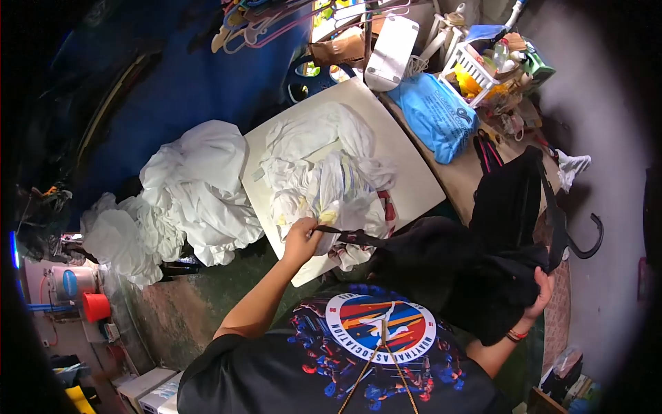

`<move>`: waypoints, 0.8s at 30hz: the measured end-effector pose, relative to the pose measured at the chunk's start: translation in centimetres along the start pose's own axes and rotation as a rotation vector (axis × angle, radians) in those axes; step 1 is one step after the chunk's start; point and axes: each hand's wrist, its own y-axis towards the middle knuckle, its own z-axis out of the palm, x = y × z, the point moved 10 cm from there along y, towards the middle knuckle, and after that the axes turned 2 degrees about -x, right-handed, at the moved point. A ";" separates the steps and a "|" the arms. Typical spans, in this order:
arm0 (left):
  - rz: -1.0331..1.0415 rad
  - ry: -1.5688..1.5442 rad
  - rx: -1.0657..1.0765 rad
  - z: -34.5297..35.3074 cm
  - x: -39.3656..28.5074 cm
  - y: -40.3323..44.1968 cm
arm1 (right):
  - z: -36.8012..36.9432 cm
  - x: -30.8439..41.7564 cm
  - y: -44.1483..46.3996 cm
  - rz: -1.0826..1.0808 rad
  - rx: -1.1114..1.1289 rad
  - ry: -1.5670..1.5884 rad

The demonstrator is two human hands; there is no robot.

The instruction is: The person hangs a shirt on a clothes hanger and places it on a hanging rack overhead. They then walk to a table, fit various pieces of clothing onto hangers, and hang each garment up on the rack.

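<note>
A large black cloth item with straps (441, 265) stretches across in front of me; its exact kind is unclear. My left hand (302, 241) is closed on the end of its narrow black strap (358, 238), over the edge of the white tabletop (417, 186). At the right, my right hand (541, 295) grips the side of the black cloth, its fingers partly hidden by the folds. Beyond my left hand, a heap of white clothes (324, 165) with some yellow and red parts lies on the tabletop.
White cloth bundles (200, 179) are piled to the left. A blue plastic bag (434, 114) and a white basket (469, 72) of mixed items stand at the back right. Several hangers (255, 31) hang above. A dark hook (592, 241) juts out at the right.
</note>
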 end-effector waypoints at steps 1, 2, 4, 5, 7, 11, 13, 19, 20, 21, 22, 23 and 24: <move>-0.056 -0.292 -0.023 -0.2 0.2 -0.5 | 0.1 0.2 -0.2 -0.001 0.000 -0.015; 0.051 -0.318 0.002 -0.8 -1.6 -1.0 | 0.2 0.3 -0.3 -0.002 0.001 -0.030; 0.264 -0.367 0.048 -2.3 -3.9 -2.6 | 0.7 0.3 -0.5 0.003 0.029 -0.079; 0.243 -0.311 0.139 -1.7 -3.0 -3.8 | 1.1 0.0 -0.8 0.008 0.055 -0.113; 0.326 -0.132 0.325 -1.0 -3.2 -5.6 | 1.2 -1.2 -1.2 0.091 0.067 -0.134; 0.040 0.254 0.470 2.2 7.2 -7.3 | 2.6 -4.8 -2.1 0.250 0.197 -0.324; -0.127 0.510 0.468 2.7 9.4 -6.4 | 4.8 -6.3 -2.8 0.315 0.260 -0.334; -0.030 0.683 0.363 6.1 2.6 -3.5 | 7.2 -8.1 -3.9 0.381 0.384 -0.277; -0.015 0.698 0.371 6.8 2.8 -3.2 | 7.3 -8.0 -3.9 0.368 0.390 -0.289; 0.003 0.716 0.381 7.5 2.8 -2.5 | 7.4 -8.1 -3.9 0.355 0.394 -0.299; 0.017 0.731 0.390 8.2 2.6 -1.9 | 7.5 -8.1 -4.0 0.343 0.400 -0.311; 0.102 0.716 0.353 7.6 -0.4 -1.1 | 7.5 -8.2 -4.2 0.354 0.406 -0.322; 0.219 0.645 0.301 7.2 -3.0 -0.1 | 7.6 -8.3 -4.3 0.365 0.413 -0.331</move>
